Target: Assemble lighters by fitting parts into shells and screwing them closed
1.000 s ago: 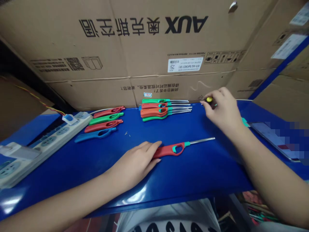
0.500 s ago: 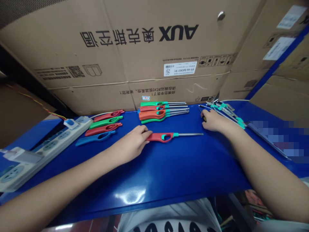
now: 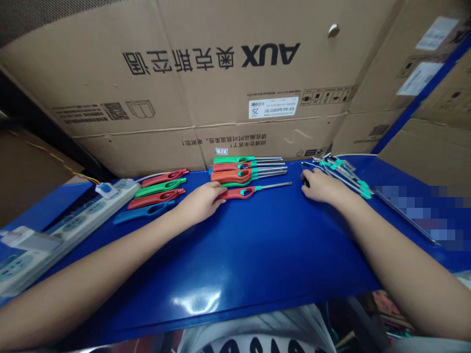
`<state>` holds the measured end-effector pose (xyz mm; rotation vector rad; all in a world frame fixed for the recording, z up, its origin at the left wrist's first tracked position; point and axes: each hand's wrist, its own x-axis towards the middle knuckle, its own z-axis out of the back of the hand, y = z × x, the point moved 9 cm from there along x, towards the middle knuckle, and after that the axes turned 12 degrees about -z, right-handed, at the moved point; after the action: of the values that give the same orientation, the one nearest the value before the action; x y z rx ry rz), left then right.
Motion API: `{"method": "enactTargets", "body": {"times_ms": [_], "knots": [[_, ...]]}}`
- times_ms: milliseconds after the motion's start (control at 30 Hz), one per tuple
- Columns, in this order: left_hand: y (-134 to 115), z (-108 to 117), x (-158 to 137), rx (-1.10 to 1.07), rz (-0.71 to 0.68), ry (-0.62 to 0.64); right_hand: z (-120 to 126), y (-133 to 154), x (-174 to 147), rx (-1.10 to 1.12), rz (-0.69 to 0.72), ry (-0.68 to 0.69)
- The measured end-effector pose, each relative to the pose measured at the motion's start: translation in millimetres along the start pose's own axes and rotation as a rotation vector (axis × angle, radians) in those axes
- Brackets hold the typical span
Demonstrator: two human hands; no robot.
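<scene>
My left hand (image 3: 200,202) is closed round the back end of a red long-neck lighter (image 3: 239,193), whose metal tube points right. Just beyond it lies a stack of finished-looking lighters, among them an orange lighter (image 3: 226,175) and a green lighter (image 3: 231,160). At the right, my right hand (image 3: 319,185) is closed on a small dark object, mostly hidden by the fingers. Beside that hand lie several metal tubes with teal parts (image 3: 362,189). To the left are lighter handles without tubes: a blue handle (image 3: 145,212), a green handle (image 3: 160,187) and red ones.
A white power strip (image 3: 79,225) with plugs runs along the left side. Behind the blue table (image 3: 257,255) stands a large cardboard panel (image 3: 206,103). A small numbered label (image 3: 221,151) is at its base. A long thin metal-looking strip (image 3: 405,215) lies at the right.
My left hand has moved the red lighter away from me and slightly left, up beside the stacked lighters. My right hand stays closed near the tubes.
</scene>
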<state>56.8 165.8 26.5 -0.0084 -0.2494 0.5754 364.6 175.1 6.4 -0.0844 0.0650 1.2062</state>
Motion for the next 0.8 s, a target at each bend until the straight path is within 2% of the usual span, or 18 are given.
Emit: {"method": "enactTargets", "body": {"times_ms": [433, 800], "knots": [[6, 1, 1, 0.029, 0.063, -0.029, 2, 3, 10, 0.113, 0.075, -0.161], [1, 6, 2, 0.060, 0.090, -0.052, 4, 14, 12, 0.210, 0.158, -0.239]]}}
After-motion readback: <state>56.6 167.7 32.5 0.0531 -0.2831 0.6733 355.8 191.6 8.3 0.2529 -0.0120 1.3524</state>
